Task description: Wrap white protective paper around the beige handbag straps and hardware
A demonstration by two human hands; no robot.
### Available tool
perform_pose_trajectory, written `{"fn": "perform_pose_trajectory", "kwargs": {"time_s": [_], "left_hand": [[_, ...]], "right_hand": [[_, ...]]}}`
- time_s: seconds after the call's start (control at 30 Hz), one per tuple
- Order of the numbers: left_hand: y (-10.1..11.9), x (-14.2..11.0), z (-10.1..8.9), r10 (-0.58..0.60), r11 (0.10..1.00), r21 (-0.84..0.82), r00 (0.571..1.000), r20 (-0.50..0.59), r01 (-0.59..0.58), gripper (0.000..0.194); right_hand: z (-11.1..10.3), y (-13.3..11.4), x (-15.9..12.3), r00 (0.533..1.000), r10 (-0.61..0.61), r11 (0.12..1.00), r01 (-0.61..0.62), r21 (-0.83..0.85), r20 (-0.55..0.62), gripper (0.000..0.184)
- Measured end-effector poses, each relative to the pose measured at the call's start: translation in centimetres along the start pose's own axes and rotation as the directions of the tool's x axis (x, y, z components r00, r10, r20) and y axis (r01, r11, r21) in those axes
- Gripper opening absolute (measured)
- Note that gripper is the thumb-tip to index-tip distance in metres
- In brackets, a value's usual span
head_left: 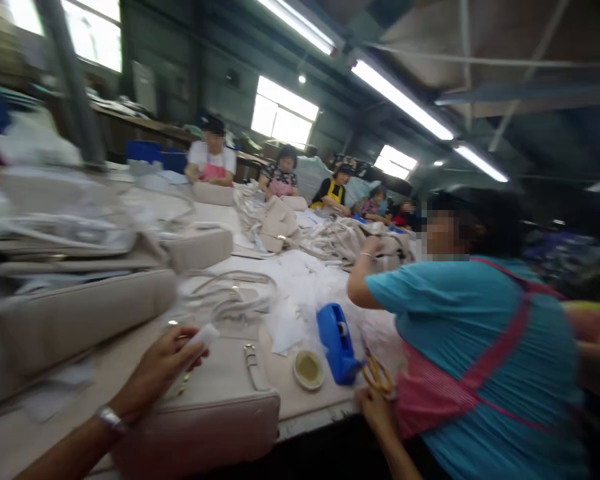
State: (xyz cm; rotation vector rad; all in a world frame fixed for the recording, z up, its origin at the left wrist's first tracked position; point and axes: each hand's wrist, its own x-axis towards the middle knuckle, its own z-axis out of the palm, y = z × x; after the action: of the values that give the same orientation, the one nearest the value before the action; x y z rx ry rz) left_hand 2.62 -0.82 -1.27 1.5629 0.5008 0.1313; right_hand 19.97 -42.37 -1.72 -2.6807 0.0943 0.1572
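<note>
My left hand (163, 367) is at the lower left, fingers closed around a small white piece (203, 335), with a watch on the wrist. It hovers over a pale beige handbag (215, 407) lying flat at the table's front edge. My right hand (375, 408) is at the table edge, lower centre, curled at the yellow handles of a pair of scissors (379, 377). A blue tape dispenser (337, 343) and a round roll of tape (309, 369) lie between my hands.
A co-worker in a blue shirt and pink apron (480, 360) stands close on my right, reaching into a heap of beige bags (350, 243). More bags (80, 313) are stacked at the left. Several seated people (280, 177) work along the long table's far side.
</note>
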Motion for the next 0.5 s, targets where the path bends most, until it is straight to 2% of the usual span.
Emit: {"fn": "perform_pose_trajectory", "kwargs": {"time_s": [0.07,0.13,0.23,0.3,0.33,0.4,0.5], "left_hand": [[0.8,0.0,0.4,0.034,0.998,-0.050,0.999,-0.006,-0.034,0.048],[1.1,0.3,0.6,0.045,0.995,-0.083,0.998,-0.041,-0.048,0.041],[1.3,0.2,0.8,0.042,0.993,-0.105,0.996,-0.081,-0.051,0.035],[1.4,-0.2,0.7,0.055,0.993,-0.103,0.995,-0.084,-0.064,0.032],[1.3,-0.3,0.6,0.067,0.992,-0.103,0.994,-0.083,-0.075,0.031],[1.2,-0.3,0.4,0.087,0.989,-0.113,0.993,-0.082,-0.096,0.030],[1.0,-0.2,0.1,0.084,0.982,-0.160,0.993,-0.081,-0.096,0.032]], "right_hand": [[0.6,-3.0,-1.3,0.984,-0.177,0.970,0.170,0.173,0.030,0.026],[1.6,-7.8,-3.0,0.917,-0.389,0.860,0.326,0.393,0.089,0.037],[3.9,-16.7,-6.8,0.726,-0.669,0.657,0.480,0.581,0.157,0.029],[5.8,-21.6,-8.8,0.613,-0.782,0.530,0.560,0.637,0.112,0.020],[6.8,-23.4,-9.3,0.576,-0.814,0.483,0.595,0.642,0.078,0.016],[8.7,-25.6,-9.7,0.538,-0.843,0.430,0.657,0.619,0.015,0.013],[10.5,-26.4,-9.4,0.499,-0.865,0.397,0.751,0.527,-0.060,0.012]]}}
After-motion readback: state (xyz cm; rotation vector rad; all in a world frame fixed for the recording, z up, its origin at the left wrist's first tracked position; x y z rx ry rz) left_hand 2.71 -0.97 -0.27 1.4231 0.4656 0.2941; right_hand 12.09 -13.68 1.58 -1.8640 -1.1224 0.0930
